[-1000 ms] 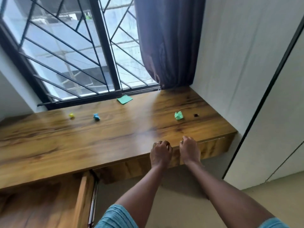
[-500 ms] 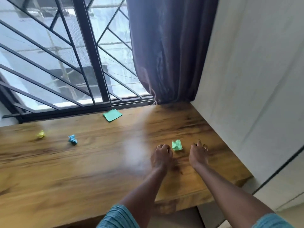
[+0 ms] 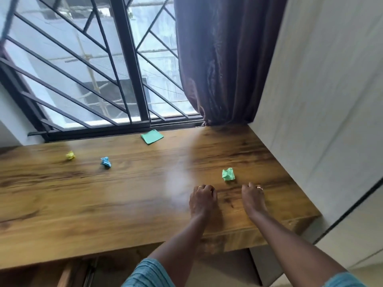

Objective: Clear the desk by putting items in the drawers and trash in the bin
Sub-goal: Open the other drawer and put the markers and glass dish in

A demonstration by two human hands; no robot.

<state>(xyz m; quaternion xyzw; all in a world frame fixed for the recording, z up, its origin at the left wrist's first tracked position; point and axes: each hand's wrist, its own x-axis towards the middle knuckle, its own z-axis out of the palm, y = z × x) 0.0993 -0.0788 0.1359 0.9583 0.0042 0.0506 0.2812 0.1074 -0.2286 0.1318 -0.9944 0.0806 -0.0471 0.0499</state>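
At the near edge, below the counter: teal sleeves, both forearms reaching forward. Wooden drawer partly in view at lower left.

On the counter, right half: left grip, a bare hand, knuckles up, fingers curled under, nothing seen in it. Right grip just beside it, also curled, ring on one finger. Its underside is hidden, so cannot tell whether it holds anything.

Just past the fingers: green paper ball, lying on the wood between the two grips, slightly nearer the right one and touching neither.

Farther left, well apart from the grips: blue paper ball, then yellow paper ball beyond it.

At the back edge by the window: flat green note pad.

Behind: barred window, dark curtain hanging to the counter's far right corner, pale wall at right.
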